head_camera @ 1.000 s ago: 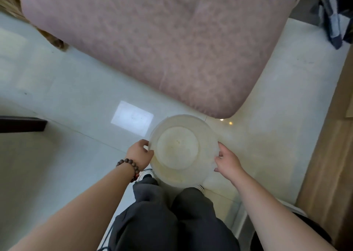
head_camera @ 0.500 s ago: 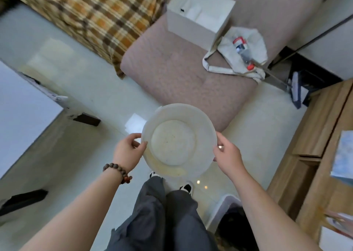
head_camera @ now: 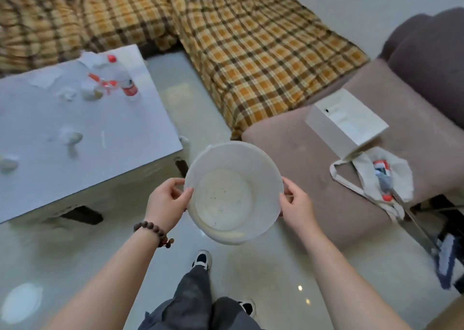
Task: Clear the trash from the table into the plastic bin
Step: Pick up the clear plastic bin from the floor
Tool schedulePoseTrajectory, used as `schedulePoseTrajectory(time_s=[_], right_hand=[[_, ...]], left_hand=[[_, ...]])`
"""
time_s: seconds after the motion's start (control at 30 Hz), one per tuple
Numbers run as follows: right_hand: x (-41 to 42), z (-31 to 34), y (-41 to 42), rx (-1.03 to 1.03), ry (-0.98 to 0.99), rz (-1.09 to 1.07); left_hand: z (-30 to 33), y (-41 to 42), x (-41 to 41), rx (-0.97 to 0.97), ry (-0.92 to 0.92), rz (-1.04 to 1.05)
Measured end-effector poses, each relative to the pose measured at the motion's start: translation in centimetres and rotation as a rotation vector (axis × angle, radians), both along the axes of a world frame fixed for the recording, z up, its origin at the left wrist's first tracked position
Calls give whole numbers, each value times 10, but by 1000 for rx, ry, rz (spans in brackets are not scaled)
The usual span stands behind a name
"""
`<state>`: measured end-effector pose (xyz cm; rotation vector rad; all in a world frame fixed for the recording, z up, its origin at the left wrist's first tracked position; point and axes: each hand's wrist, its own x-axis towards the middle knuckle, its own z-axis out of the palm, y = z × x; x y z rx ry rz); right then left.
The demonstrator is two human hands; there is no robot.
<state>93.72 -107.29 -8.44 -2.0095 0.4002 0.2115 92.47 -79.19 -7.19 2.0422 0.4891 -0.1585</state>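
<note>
A plaid blanket (head_camera: pixel 251 53) in orange and brown covers the sofa along the top of the view, and a dusty-pink ottoman (head_camera: pixel 313 179) sits to the right of it on the glossy floor (head_camera: pixel 75 254). The white bench (head_camera: pixel 88 133) fills the left side, its near right corner pointing toward the person's hands. Trash lies scattered on it: near the far right corner a clear plastic bottle (head_camera: pixel 124 78) with a red cap and red label lies tilted, its label too blurred to read, with another red-capped bottle, a small cup and crumpled paper (head_camera: pixel 67 94) just beside it; more pale scraps (head_camera: pixel 69 137) sit toward the middle and one at the left edge, too smeared to identify. On the ottoman a white box (head_camera: pixel 346 123) carries a printed label whose text cannot be made out, and beside it a cloth bag (head_camera: pixel 381 179) holds something with red caps, partly hidden in its folds. The plastic bin (head_camera: pixel 232 191), a translucent white bucket, is held up off the floor between bench and ottoman; it is empty apart from a few dark specks on its bottom. The left hand (head_camera: pixel 167 201), with a bead bracelet (head_camera: pixel 154 231) on the wrist, grips the bin's left rim, and the right hand (head_camera: pixel 296 206) grips the right rim.
</note>
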Motion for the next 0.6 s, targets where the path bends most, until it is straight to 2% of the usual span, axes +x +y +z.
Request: schedulePoseTrajectory(time_s=[0.33, 0.6], right_hand=[[46, 3, 185, -30, 78, 341], [76, 4, 386, -5, 88, 494]], left_hand=[[13, 165, -43, 42, -31, 358], [2, 349, -45, -39, -49, 552]])
